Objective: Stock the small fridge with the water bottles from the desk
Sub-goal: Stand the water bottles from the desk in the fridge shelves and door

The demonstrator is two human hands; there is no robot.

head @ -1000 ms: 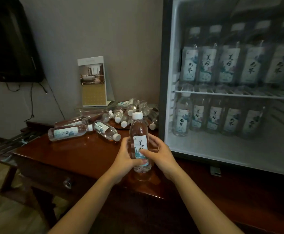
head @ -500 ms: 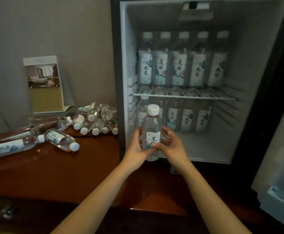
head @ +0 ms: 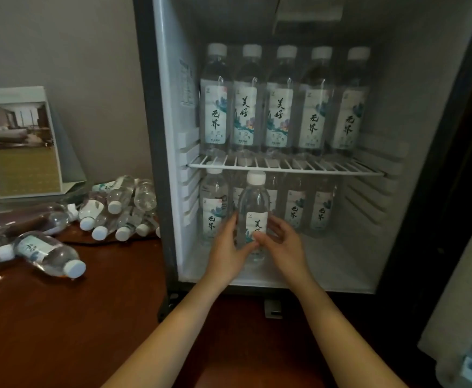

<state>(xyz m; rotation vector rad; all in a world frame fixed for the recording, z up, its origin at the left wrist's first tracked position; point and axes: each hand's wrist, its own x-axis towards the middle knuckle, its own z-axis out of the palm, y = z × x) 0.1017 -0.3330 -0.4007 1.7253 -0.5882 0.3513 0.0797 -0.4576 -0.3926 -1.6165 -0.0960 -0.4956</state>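
Note:
I hold one clear water bottle (head: 254,208) with a white cap upright between both hands, inside the lower compartment of the small fridge (head: 167,135). My left hand (head: 226,247) grips its left side and my right hand (head: 281,243) its right side. Behind it a row of bottles (head: 320,210) stands on the fridge floor. Several more bottles (head: 277,102) line the wire shelf (head: 285,165) above. A pile of bottles (head: 117,208) lies on its side on the wooden desk (head: 61,317) to the left.
A standing card with a room photo (head: 22,144) leans at the wall behind the pile. The open fridge door (head: 459,317) hangs at the right edge. One loose bottle (head: 50,254) lies nearer on the desk.
Both hands carried the bottle from above the desk rightward and forward into the fridge's lower compartment. My view swung right and closer to the fridge.

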